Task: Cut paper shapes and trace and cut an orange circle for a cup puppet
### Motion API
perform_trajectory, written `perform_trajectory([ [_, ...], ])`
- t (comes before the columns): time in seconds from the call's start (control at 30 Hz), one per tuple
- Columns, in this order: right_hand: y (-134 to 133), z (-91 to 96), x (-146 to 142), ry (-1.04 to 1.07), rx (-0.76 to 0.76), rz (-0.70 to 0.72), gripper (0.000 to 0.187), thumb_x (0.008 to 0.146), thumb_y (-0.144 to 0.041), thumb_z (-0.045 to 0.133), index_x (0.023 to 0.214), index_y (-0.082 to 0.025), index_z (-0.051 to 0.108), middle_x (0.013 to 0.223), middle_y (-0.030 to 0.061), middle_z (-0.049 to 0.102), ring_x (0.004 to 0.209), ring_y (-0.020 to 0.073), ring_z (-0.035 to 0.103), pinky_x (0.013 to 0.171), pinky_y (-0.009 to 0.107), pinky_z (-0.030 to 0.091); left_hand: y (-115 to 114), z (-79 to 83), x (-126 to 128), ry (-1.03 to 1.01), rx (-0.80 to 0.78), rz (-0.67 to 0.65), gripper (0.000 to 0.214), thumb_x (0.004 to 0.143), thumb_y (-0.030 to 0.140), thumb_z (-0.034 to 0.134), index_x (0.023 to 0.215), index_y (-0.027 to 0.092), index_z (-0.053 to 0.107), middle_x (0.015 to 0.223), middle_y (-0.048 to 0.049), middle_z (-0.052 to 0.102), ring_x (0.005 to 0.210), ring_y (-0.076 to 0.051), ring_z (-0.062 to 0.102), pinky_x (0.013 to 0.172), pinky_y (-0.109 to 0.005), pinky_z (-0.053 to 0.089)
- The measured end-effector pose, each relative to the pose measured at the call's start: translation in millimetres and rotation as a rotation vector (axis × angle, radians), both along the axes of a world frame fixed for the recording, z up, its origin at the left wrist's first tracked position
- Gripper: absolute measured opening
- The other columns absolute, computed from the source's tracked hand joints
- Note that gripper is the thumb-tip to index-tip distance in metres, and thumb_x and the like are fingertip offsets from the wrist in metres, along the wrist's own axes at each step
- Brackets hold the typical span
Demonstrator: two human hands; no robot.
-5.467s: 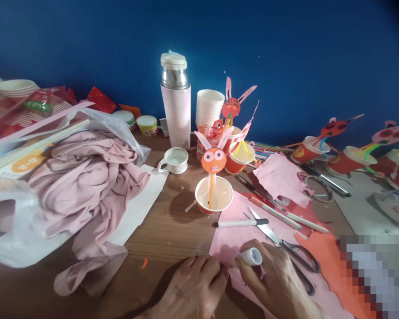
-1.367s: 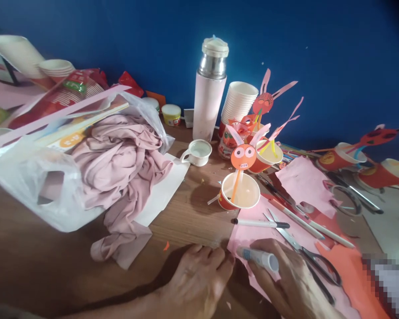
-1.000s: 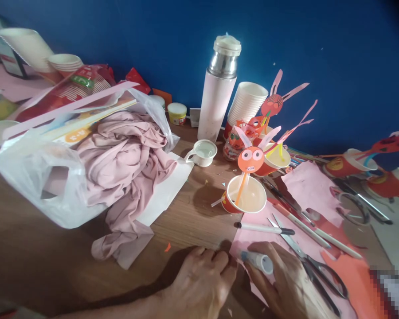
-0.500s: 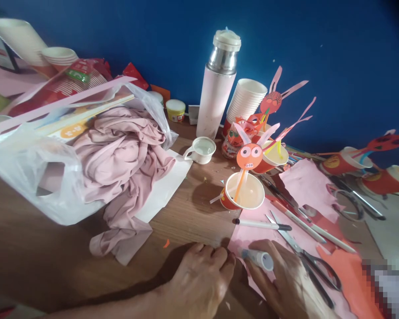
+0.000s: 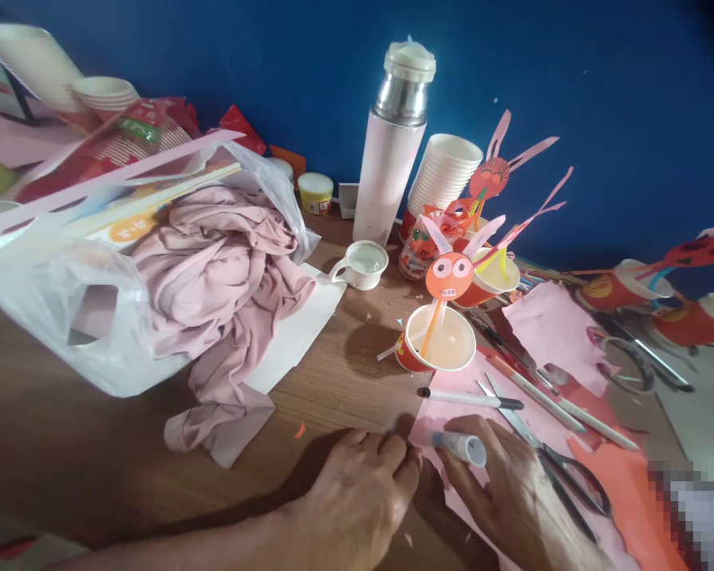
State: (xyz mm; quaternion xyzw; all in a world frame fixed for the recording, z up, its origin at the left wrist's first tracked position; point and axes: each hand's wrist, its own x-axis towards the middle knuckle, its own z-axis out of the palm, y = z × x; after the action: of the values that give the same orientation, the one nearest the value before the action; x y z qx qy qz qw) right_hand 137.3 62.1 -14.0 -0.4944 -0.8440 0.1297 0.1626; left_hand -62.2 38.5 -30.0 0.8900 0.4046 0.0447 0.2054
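Head view: right hand (image 5: 512,496) grips glue stick (image 5: 459,446) over pink paper (image 5: 452,416).

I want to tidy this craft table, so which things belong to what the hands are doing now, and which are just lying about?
In use: white tube in the right hand; pink paper at the left hand.
Lying about: scissors, pen, thermos, cup stack, pink cloth.

Thermos (image 5: 393,151) w/ cup stack (image 5: 443,170) at wall; pink cloth (image 5: 214,270) left; scissors (image 5: 523,424) right.
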Motion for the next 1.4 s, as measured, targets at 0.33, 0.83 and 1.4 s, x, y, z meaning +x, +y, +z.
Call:
perform_trajectory([
  [0.33,-3.6,9.5,-7.3,-0.003,-0.022,0.065,0.011,0.088,-0.025,0.046,0.08,-0.021,0.052,0.062,0.0008,0.059,0.052,0.0162,0.057,0.047,0.027,0.044,1.7,6.4,1.9,0.032,0.023,0.013,0.034,0.085,0.025,0.051,0.118,0.016,0.049,0.098,-0.0088,0.06,0.086,-0.022,0.058,0.078,-0.038,0.048],
  [0.83,-2.5,12.0,-5.6,-0.023,0.049,0.037,0.015,0.088,-0.029,0.046,0.079,-0.021,0.054,0.058,-0.0003,0.057,0.049,0.0149,0.056,0.045,0.024,0.042,0.9,10.8,0.0,0.03,0.034,0.012,0.034,0.085,0.019,0.049,0.119,0.015,0.047,0.11,-0.0104,0.058,0.089,-0.022,0.057,0.082,-0.039,0.048],
  [1.4,-1.5,12.5,-10.7,-0.001,-0.004,0.007,0.013,0.087,-0.025,0.047,0.076,-0.021,0.053,0.059,-0.0004,0.059,0.05,0.0147,0.056,0.047,0.025,0.038,1.9,7.0,1.2,0.006,0.003,0.013,0.035,0.082,0.018,0.054,0.117,0.016,0.05,0.102,-0.0075,0.061,0.086,-0.023,0.059,0.078,-0.04,0.049],
])
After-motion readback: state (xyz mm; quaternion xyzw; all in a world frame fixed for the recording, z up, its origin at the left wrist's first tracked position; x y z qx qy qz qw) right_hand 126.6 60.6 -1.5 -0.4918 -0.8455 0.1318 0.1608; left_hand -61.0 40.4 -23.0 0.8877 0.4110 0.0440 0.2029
